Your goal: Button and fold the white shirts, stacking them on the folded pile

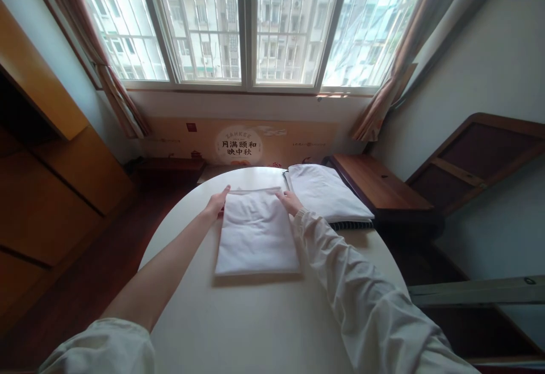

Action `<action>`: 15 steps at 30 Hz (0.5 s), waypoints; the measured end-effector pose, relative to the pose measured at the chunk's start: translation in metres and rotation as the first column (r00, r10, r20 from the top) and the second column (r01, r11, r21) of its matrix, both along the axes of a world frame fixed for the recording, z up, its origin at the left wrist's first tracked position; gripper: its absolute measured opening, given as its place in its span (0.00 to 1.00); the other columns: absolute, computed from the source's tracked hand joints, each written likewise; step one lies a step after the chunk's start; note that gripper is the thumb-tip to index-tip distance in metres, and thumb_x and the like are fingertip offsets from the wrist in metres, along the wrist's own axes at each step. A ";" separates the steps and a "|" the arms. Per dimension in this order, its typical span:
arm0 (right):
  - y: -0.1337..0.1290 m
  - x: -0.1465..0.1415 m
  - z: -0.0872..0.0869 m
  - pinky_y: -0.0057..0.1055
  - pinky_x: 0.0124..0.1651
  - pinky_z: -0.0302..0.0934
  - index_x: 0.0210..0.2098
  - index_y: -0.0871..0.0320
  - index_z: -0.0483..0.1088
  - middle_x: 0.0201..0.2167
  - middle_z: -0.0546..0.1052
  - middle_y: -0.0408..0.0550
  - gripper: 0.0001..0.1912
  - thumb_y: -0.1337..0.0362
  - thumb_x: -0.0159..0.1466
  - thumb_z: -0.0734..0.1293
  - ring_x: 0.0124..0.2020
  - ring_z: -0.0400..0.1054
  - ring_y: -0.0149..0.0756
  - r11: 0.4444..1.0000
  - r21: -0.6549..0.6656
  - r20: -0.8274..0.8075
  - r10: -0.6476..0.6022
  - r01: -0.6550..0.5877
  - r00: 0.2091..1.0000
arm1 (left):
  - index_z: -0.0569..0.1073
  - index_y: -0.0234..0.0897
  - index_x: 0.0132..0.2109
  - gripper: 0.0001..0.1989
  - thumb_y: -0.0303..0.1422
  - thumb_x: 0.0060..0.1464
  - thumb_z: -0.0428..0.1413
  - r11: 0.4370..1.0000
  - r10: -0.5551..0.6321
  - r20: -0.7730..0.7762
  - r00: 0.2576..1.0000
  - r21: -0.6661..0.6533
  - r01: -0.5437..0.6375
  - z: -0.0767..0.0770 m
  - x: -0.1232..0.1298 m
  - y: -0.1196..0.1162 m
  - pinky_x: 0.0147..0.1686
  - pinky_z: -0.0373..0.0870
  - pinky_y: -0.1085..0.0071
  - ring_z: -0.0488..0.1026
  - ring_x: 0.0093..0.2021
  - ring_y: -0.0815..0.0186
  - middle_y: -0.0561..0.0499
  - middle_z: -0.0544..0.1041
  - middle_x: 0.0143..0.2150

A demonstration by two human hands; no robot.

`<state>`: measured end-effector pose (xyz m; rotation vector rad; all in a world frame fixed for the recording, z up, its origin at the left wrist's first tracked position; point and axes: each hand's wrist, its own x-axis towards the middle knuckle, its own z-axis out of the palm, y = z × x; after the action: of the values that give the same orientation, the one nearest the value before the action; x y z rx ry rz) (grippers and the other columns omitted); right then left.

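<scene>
A folded white cloth (258,238), which looks like a garment, lies as a neat rectangle on the round white table (238,328). My left hand (218,202) grips its far left corner, thumb on top and fingers underneath. At the far right corner, my right hand (290,201) pinches the edge in the same way. The far edge shows a slight lip between the two hands. Just right of my right hand sits a stack of folded white cloth (326,192), with a dark striped piece (352,225) showing beneath it.
A brown wooden side table (378,181) stands behind the stack on the right. Wooden cabinets (55,204) line the left side. Beyond the table are a printed cardboard panel (281,141) and a barred window (247,28) with tied curtains. A wooden frame (481,164) leans at the right wall.
</scene>
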<state>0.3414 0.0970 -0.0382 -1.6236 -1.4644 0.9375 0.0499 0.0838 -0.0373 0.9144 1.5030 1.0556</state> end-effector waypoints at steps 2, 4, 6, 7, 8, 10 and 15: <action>-0.002 0.001 -0.003 0.28 0.39 0.65 0.36 0.59 0.75 0.37 0.82 0.52 0.11 0.56 0.63 0.72 0.39 0.76 0.39 0.999 -0.033 0.056 -0.006 0.008 0.998 | 0.77 0.35 0.33 0.28 0.58 0.46 0.68 0.998 -0.057 -0.091 0.994 0.007 0.058 -0.006 -0.002 0.006 0.25 0.69 0.70 0.74 0.26 0.63 0.48 0.79 0.29; -0.002 0.001 -0.004 0.27 0.42 0.66 0.39 0.59 0.76 0.42 0.83 0.55 0.11 0.57 0.64 0.73 0.43 0.77 0.40 0.999 -0.043 0.107 -0.001 0.006 0.994 | 0.76 0.35 0.31 0.25 0.53 0.42 0.72 0.999 -0.042 -0.169 0.985 0.015 0.045 -0.009 -0.002 0.013 0.26 0.68 0.70 0.74 0.27 0.62 0.47 0.79 0.28; -0.001 0.000 -0.005 0.28 0.44 0.65 0.40 0.60 0.77 0.44 0.83 0.56 0.13 0.55 0.67 0.71 0.46 0.77 0.42 0.999 -0.050 0.158 -0.005 0.013 0.987 | 0.75 0.36 0.28 0.23 0.50 0.42 0.72 1.000 0.006 -0.211 0.977 0.028 0.000 -0.011 -0.002 0.021 0.27 0.67 0.70 0.75 0.29 0.60 0.47 0.79 0.27; 0.001 -0.001 -0.005 0.29 0.45 0.65 0.39 0.60 0.78 0.43 0.83 0.56 0.15 0.53 0.68 0.69 0.46 0.77 0.42 0.998 -0.056 0.184 -0.006 0.017 0.983 | 0.74 0.36 0.28 0.22 0.49 0.43 0.71 0.999 0.029 -0.232 0.972 0.038 -0.021 -0.012 -0.001 0.025 0.28 0.67 0.70 0.75 0.29 0.60 0.47 0.78 0.26; 0.003 -0.002 -0.005 0.30 0.45 0.65 0.38 0.60 0.78 0.41 0.83 0.56 0.17 0.52 0.69 0.68 0.46 0.77 0.43 0.998 -0.062 0.209 -0.008 0.021 0.978 | 0.74 0.37 0.27 0.21 0.49 0.44 0.71 0.998 0.048 -0.251 0.967 0.047 -0.037 -0.012 0.000 0.028 0.29 0.67 0.70 0.75 0.30 0.59 0.47 0.78 0.26; 0.006 -0.004 -0.005 0.31 0.47 0.65 0.35 0.60 0.79 0.38 0.83 0.57 0.21 0.49 0.71 0.66 0.46 0.77 0.45 0.997 -0.070 0.255 -0.010 0.029 0.967 | 0.73 0.38 0.27 0.20 0.49 0.48 0.68 0.996 0.070 -0.284 0.956 0.066 -0.053 -0.011 0.002 0.031 0.30 0.67 0.69 0.76 0.32 0.58 0.47 0.78 0.25; 0.003 -0.009 -0.001 0.36 0.51 0.66 0.36 0.59 0.80 0.42 0.83 0.63 0.26 0.47 0.74 0.60 0.50 0.77 0.50 0.998 -0.056 0.353 -0.011 0.033 0.936 | 0.74 0.38 0.27 0.22 0.50 0.59 0.59 0.996 0.053 -0.355 0.933 0.091 -0.022 -0.007 -0.002 0.023 0.30 0.66 0.68 0.76 0.32 0.56 0.47 0.77 0.24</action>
<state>0.3329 0.1004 -0.0394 -1.9242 -1.6621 0.7073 0.0483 0.1064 -0.0447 1.1912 1.7903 1.0251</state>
